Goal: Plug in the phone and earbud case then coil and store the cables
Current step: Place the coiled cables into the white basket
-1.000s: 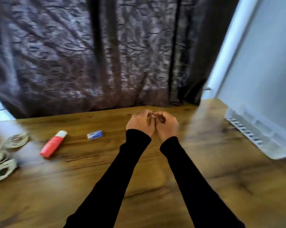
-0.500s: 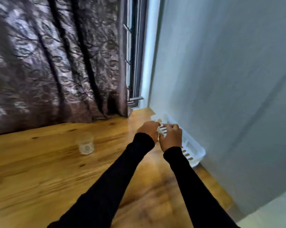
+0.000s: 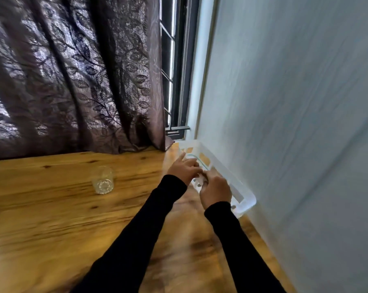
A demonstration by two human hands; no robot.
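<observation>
1. Daylight enters at 12 o'clock through the window (image 3: 172, 66) and glows through the curtain (image 3: 73, 77).
2. Glare streaks the wooden table (image 3: 41, 218).
3. Motion blur softens both hands, the sleeves and the white tray (image 3: 245, 199).
4. Wide-angle distortion tilts the wall (image 3: 295, 123) toward 3 o'clock.

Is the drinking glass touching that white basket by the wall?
Apart. The head view shows the glass standing alone, with bare wooden table and the left hand between it and the white basket.

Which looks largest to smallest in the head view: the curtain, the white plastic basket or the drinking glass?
1. Curtain, by far.
2. White plastic basket, partly hidden by the hands.
3. Drinking glass, smallest.
</observation>
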